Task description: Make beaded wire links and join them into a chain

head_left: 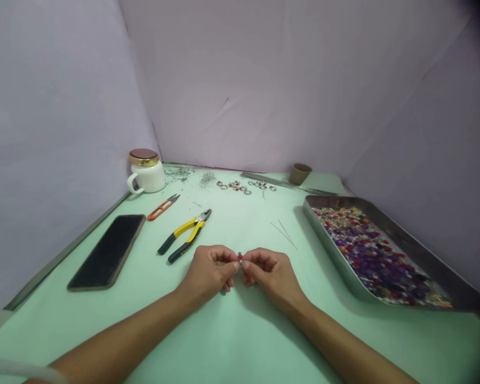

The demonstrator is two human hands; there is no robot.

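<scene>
A small beaded ring [240,257] with a red bead on top is pinched between my two hands, low over the pale green table. My left hand [216,268] has its thumb and index finger closed on the ring's left side. From the other side, my right hand [270,272] grips it the same way, with the remaining fingers curled. My fingertips hide much of the ring. Pliers [190,234] with yellow and black handles lie just beyond my left hand. Two thin wires [285,234] rest past my right hand.
At left are a phone [107,253], orange thread snips [163,207] and a lidded white mug [148,176]. Several beaded rings [235,185] and wire scraps [208,178] lie at the back, near a brown cup [300,174]. A metal tray [332,261] of mixed beads stands at right.
</scene>
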